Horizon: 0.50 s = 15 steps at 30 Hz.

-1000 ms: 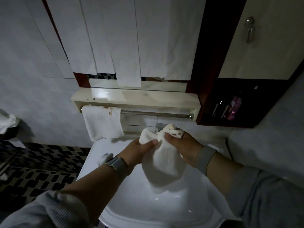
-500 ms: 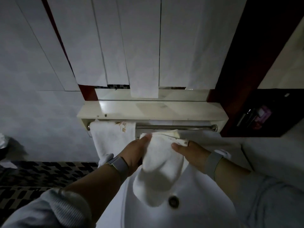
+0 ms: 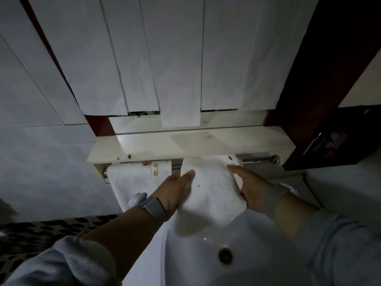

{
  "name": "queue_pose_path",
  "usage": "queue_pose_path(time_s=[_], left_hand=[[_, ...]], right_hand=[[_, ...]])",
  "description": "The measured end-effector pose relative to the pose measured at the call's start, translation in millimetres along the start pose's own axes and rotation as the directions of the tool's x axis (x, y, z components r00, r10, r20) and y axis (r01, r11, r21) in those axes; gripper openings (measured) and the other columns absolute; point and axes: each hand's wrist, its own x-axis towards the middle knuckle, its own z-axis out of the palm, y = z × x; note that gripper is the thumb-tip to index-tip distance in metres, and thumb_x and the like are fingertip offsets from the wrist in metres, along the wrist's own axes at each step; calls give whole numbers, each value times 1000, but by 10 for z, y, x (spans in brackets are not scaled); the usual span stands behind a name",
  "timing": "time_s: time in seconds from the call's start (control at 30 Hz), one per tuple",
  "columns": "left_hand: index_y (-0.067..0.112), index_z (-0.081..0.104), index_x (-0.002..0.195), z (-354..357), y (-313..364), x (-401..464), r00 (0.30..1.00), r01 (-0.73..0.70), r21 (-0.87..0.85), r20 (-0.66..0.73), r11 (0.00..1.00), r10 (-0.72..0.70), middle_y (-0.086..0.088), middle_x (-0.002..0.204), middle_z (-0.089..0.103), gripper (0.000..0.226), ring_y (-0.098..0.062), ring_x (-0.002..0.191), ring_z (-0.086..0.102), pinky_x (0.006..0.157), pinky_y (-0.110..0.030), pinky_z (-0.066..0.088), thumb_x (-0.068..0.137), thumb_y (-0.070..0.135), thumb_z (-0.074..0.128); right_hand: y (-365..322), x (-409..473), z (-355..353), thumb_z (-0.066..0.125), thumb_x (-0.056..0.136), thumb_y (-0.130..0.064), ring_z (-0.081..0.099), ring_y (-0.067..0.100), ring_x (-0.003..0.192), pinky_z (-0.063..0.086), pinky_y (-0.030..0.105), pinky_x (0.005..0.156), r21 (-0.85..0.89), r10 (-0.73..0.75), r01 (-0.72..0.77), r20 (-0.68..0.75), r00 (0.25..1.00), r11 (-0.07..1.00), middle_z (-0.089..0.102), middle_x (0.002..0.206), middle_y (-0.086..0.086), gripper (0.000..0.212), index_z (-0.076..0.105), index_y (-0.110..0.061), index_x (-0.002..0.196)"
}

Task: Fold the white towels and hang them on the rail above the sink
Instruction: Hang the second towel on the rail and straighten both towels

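Observation:
A folded white towel hangs in front of the metal rail, its top edge up at the rail under the shelf. My left hand grips its left edge and my right hand grips its right edge. Another white towel with a gold embroidered mark hangs over the rail's left end, just left of my left hand. The white sink with its round drain lies below both towels.
A cream shelf juts out just above the rail. White paper strips cover the mirror above it. A dark red cabinet with small items stands at the right. Black-and-white mosaic tiles show at the lower left.
Both hands have lifted the towel from over the basin up to the rail and spread it wider. The camera has tilted down and moved closer, showing the drain.

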Motion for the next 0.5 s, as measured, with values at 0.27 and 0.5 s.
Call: queue_pose_path(time_s=[0.27,0.5], left_hand=[[19,56,138,23,188,84,999,20,-310,-19,950,-27,-5,131,67,71,-30,119,64,112,-46,42,79,57,69],[10,68,120,10,3,-89,989,50,-34,143,998,-45,-8,116,75,34,-21,106,72,91,-27,56,90,25,70]], right_hand=[[127,18,-10,71,85,-22,64,44,109,50,55,94,-179,-81,78,-6,997,981,68,119,24,38,67,-3,118],[-112,97,145,72,85,-30,68,33,104,52,45,97,-22,-195,193,-102,976,981,72,112,21,38,71,-1,109]])
